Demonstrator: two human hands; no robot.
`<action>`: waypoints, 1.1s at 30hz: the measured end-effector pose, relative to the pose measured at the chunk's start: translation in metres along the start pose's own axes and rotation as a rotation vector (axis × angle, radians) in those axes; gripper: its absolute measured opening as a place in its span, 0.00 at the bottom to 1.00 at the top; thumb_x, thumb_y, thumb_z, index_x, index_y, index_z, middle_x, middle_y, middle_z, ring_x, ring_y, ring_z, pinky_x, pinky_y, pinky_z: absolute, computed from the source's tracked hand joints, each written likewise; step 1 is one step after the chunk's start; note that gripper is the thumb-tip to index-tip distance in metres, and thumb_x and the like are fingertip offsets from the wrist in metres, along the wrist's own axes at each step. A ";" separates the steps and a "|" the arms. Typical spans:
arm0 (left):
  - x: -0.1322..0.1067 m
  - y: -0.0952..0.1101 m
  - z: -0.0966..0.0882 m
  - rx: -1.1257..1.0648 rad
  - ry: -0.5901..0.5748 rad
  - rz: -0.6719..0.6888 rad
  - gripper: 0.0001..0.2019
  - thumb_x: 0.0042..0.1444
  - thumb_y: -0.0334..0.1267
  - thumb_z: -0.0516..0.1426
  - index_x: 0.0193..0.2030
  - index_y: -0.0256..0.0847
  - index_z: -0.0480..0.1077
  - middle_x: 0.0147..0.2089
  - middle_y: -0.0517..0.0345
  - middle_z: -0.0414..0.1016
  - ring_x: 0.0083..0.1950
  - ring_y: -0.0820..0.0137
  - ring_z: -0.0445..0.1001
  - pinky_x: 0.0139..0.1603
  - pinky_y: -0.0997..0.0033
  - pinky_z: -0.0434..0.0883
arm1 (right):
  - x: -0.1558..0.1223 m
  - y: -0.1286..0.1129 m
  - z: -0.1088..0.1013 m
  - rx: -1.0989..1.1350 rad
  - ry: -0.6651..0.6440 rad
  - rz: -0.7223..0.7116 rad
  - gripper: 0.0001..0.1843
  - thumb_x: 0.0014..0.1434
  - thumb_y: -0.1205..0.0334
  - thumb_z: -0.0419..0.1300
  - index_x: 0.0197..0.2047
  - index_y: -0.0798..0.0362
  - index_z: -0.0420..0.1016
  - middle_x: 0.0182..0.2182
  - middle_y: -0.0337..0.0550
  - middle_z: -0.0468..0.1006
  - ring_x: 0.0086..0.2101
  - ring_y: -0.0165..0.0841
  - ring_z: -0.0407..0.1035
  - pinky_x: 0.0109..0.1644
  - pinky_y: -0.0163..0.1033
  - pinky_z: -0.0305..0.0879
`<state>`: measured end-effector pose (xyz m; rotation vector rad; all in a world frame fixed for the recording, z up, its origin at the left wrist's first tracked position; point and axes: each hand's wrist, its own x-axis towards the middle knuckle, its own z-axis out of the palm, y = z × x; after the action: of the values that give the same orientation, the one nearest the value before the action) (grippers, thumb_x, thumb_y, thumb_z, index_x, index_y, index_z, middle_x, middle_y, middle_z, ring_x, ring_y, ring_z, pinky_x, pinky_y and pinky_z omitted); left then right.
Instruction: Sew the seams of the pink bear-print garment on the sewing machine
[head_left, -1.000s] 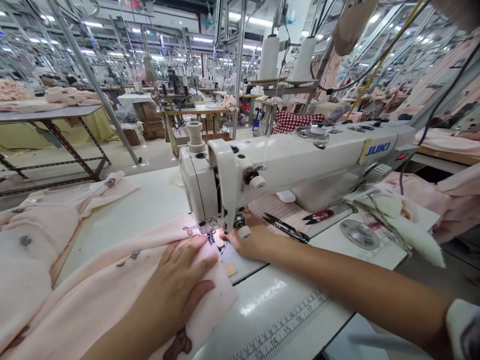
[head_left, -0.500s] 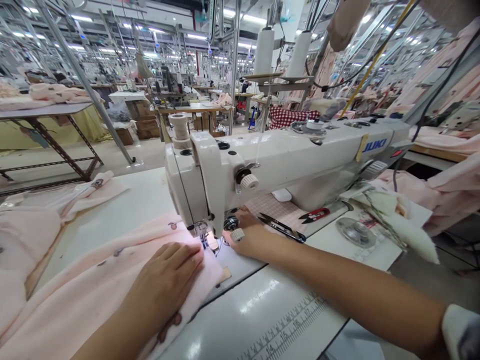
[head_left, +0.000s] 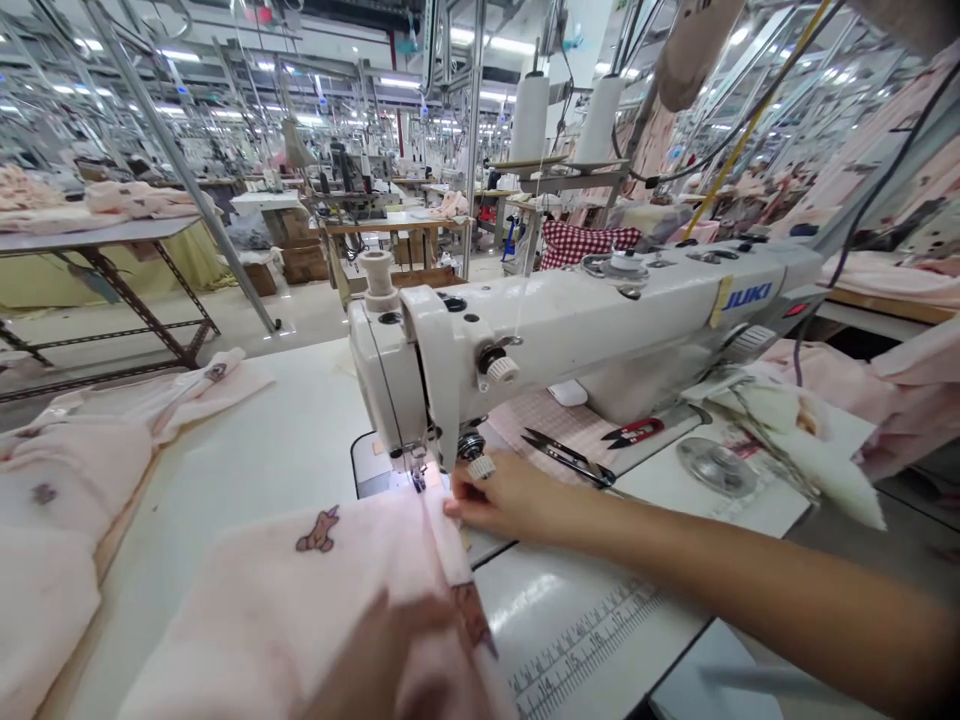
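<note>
Pale pink fleece fabric (head_left: 352, 580) with printed bears lies at the needle end of the white sewing machine (head_left: 540, 345), its far edge under the presser foot (head_left: 418, 478). Just right of the foot, my right hand (head_left: 499, 495) has its fingers curled on the fabric's folded right edge. My left hand (head_left: 382, 650) is on the nearer part of the fabric at the bottom of the view, smeared by motion, so its fingers cannot be made out.
Black thread snips (head_left: 568, 458) and red-handled snips (head_left: 634, 433) lie behind my right forearm. A clear round disc (head_left: 716, 466) and fabric scraps (head_left: 802, 430) are at the right. More pink fabric (head_left: 52, 500) lies left. A printed ruler (head_left: 592, 650) runs along the front.
My left hand has drawn back from the presser foot toward me. My right hand has come nearer, from beneath the machine arm to the fabric's edge. The fabric has shifted and turned.
</note>
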<state>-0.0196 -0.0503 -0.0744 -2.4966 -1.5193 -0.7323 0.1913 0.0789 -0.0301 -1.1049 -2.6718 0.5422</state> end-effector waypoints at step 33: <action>0.041 0.005 0.005 0.141 -0.076 0.003 0.16 0.61 0.41 0.50 0.53 0.39 0.66 0.57 0.47 0.71 0.56 0.57 0.70 0.53 0.50 0.67 | -0.036 0.009 0.002 -0.084 -0.157 -0.208 0.41 0.62 0.40 0.52 0.68 0.59 0.50 0.66 0.57 0.51 0.66 0.41 0.44 0.68 0.54 0.31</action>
<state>0.0017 -0.0184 -0.0592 -2.4473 -1.5334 -0.5159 0.2217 0.0583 -0.0372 -0.8203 -2.9248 0.5017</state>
